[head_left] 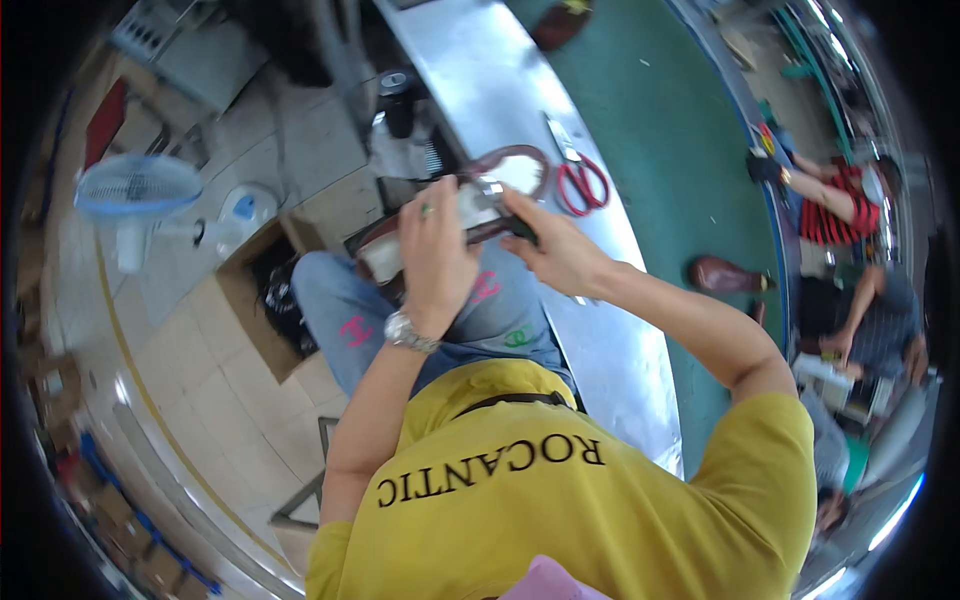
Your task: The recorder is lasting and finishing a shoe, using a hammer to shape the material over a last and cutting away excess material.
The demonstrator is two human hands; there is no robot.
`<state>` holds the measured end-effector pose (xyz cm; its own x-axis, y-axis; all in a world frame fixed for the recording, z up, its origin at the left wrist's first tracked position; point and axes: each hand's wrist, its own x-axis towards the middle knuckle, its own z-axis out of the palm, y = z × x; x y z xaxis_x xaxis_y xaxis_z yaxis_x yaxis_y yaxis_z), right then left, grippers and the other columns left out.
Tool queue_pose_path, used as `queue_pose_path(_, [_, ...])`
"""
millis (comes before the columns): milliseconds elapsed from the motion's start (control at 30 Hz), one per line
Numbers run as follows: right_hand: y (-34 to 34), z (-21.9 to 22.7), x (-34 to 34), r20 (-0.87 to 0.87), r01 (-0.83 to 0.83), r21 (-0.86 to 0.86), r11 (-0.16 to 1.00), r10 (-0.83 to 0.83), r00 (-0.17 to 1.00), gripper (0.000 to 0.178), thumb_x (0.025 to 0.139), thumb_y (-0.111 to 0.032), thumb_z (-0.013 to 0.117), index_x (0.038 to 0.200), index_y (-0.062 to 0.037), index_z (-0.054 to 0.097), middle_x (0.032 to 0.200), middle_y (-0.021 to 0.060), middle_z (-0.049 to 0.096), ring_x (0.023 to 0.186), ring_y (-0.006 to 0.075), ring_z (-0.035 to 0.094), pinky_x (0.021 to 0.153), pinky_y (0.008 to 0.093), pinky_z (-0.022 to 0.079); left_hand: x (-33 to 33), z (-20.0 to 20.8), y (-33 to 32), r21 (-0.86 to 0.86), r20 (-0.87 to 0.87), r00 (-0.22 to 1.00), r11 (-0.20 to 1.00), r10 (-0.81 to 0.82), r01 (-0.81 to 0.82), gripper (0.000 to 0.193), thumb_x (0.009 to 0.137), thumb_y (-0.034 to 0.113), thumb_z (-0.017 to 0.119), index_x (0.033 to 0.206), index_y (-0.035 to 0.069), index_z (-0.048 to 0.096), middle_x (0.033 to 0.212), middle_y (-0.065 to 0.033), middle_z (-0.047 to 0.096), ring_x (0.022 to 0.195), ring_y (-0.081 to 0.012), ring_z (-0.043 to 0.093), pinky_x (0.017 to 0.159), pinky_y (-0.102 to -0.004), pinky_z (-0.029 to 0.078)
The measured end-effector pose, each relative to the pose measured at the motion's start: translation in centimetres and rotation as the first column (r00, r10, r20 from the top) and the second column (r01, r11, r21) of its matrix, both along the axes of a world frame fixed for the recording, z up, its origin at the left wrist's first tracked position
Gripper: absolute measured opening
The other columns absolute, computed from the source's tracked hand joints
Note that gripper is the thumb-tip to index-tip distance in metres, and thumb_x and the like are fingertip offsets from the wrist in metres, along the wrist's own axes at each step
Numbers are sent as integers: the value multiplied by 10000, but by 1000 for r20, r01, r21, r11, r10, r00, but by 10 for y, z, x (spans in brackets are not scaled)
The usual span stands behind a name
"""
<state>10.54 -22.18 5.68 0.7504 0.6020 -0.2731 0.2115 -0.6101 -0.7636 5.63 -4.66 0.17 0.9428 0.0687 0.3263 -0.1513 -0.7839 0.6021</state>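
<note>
Above my lap lies a dark brown shoe (380,258), its pale underside facing up and its rounded end near the metal bench. My left hand (436,245), with a ring and a wristwatch, is closed over the middle of the shoe. Closed round a hand tool (522,230) with a dark handle, my right hand (556,242) is at the shoe's bench-side part. A shiny metal part of the tool touches or nearly touches the shoe; blur hides its exact kind. Scissors (580,185) with red handles lie on the bench beside the shoe's rounded end.
The narrow metal bench (625,370) runs along my right, beside a green belt (660,130) carrying brown shoes (725,274). Two people work beyond it. At left are a blue fan (138,187) and an open cardboard box (245,310). A black container (397,100) stands ahead.
</note>
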Motion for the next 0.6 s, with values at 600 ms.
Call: queue_pose_path(600, [-12,34,36,335,-311,-544,779,541,771,575,888,-104,538,1433,-89,357,791,170,664,721,346,673,605,431,514,-7,-16,-3,138,57,997,990,-48,39,740,782,164,752,1402,-44,403,1374,-211,499,1276,-386,456,1096,-480,340])
